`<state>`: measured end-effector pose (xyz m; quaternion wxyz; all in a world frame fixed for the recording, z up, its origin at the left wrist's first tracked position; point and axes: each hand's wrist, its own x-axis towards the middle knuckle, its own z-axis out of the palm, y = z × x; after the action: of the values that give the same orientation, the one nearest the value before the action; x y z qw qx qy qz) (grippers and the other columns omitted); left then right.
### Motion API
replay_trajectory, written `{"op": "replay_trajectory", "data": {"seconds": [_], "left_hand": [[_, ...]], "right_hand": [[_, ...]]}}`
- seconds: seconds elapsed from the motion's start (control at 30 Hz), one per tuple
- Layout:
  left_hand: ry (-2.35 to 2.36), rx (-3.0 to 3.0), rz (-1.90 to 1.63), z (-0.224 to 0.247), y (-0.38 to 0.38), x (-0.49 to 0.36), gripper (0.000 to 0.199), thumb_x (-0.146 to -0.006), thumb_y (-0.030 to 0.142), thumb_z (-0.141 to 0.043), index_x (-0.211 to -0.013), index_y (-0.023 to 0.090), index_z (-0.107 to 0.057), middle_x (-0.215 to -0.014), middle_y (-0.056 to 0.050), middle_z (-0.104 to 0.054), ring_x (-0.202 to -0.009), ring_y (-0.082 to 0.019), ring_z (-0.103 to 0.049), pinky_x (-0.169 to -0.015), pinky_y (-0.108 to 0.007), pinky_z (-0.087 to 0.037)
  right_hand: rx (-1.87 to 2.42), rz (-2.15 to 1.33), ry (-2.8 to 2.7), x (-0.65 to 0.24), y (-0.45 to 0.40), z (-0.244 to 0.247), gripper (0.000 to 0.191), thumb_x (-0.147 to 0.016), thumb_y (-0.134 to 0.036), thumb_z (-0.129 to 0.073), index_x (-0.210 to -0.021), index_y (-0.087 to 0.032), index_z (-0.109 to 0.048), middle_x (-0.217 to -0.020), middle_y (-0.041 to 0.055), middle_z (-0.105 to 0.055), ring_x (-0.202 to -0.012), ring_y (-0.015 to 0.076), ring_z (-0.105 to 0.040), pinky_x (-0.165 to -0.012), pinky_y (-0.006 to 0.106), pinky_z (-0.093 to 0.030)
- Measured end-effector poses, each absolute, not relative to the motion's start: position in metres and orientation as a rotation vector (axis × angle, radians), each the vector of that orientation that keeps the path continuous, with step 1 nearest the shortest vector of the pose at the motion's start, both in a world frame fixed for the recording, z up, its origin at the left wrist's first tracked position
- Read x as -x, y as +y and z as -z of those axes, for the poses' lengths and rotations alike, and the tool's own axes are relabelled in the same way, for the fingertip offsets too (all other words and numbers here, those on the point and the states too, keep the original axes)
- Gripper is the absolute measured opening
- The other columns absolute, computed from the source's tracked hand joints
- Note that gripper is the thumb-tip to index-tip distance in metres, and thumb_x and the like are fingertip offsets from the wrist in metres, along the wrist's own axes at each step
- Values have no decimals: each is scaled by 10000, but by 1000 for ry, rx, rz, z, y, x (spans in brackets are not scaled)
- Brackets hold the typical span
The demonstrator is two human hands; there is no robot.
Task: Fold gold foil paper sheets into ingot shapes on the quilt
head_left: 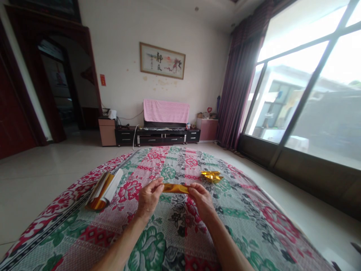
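In the head view, a pale wall (118,49) carries a framed picture (163,60) with large brushed characters, the upper one apparently 靜; the smaller writing beside it is too fine to read, as is whatever marks the red slip (103,80) near the doorway (59,86). The left hand (149,197) and right hand (202,197) pinch opposite ends of a narrow gold strip (176,188), thumbs and fingers (194,187) closed on it, holding it level over a flowered cloth (149,244). On that cloth, beyond the right hand, lies a folded gold piece (212,176); to the left, well apart from the hands, rests a loose roll (103,192) of gold and white sheets. Against the wall, a pink cover (166,110) drapes over something on a low black cabinet (152,140). Purple curtains (234,86) hang beside tall windows (307,82) at the right.
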<state>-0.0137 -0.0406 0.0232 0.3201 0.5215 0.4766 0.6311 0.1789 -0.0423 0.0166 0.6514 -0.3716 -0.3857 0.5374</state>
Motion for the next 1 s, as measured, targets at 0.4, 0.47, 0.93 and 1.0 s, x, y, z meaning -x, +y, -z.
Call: {"op": "replay_trajectory", "data": {"seconds": [0.4,0.47,0.93,1.0], "left_hand": [[1339,-1416,-1584,-8,-34,14,372,-699,340,-600,-1010,152,-678,-878,-61,-719,-803,-195,-663,-747,-272,-516],[1347,-1425,-1584,-10,-36,14,369,-703,338,-595,-1010,150,-676,-881,-59,-719,-815,-195,-662,-752,-271,-516],[1435,-1747,-1661,-17,-41,20,274,-767,322,-550,-970,197,-687,-950,-43,-715,-833,-182,-665,-801,-273,-515],[1440,-1760,-1670,-18,-42,20,269,-766,320,-553,-967,202,-689,-946,-39,-717,-828,-181,-667,-793,-266,-517]], "right_hand": [[1035,-1109,-958,-177,-45,-18,392,-506,-367,-761,-811,-163,-624,-618,-24,-586,-444,67,-462,-415,184,-333],[1049,-1144,-967,-178,-43,-17,428,-496,-379,-767,-836,-152,-640,-636,-12,-603,-446,68,-472,-418,185,-345],[1141,-1282,-1036,-182,-45,-25,255,-498,-293,-731,-671,-131,-638,-534,-36,-566,-413,42,-393,-418,174,-296],[1145,-1284,-1040,-183,-44,-24,231,-501,-286,-722,-649,-137,-626,-520,-46,-551,-412,43,-385,-418,178,-285]]}}
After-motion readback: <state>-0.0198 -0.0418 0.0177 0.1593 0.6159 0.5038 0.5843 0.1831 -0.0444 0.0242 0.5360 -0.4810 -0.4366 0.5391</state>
